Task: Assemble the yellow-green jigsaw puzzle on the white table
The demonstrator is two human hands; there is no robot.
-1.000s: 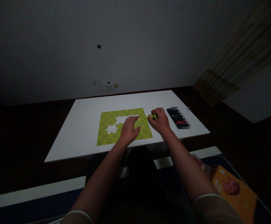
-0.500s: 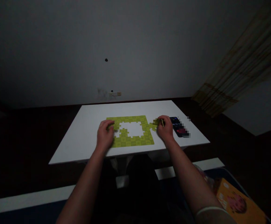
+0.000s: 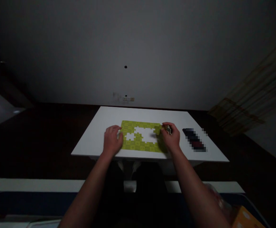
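Note:
A yellow-green jigsaw puzzle (image 3: 140, 146) lies flat on the white table (image 3: 90, 139), its border joined and gaps in its middle showing the white tabletop. My left hand (image 3: 111, 141) rests at the puzzle's left edge, thumb apart from the fingers, with nothing seen in it. Over the right edge is my right hand (image 3: 171, 137), its fingers closed on puzzle pieces. One green piece (image 3: 157, 129) shows at the fingertips above the puzzle, and the pale edges of more puzzle pieces (image 3: 168, 129) stick out inside the curled fingers. How many pieces it holds is hidden.
A dark phone (image 3: 193, 139), partly blurred out, lies on the table right of my right hand. An orange box (image 3: 246, 218) stands at lower right. A pale bench edge (image 3: 35, 185) runs below the table. A wall socket (image 3: 128, 99) is behind.
My right hand has lifted the loose pieces from beside the puzzle and moved left over its right edge. My left hand has shifted slightly outward at the left edge. The whole view has turned.

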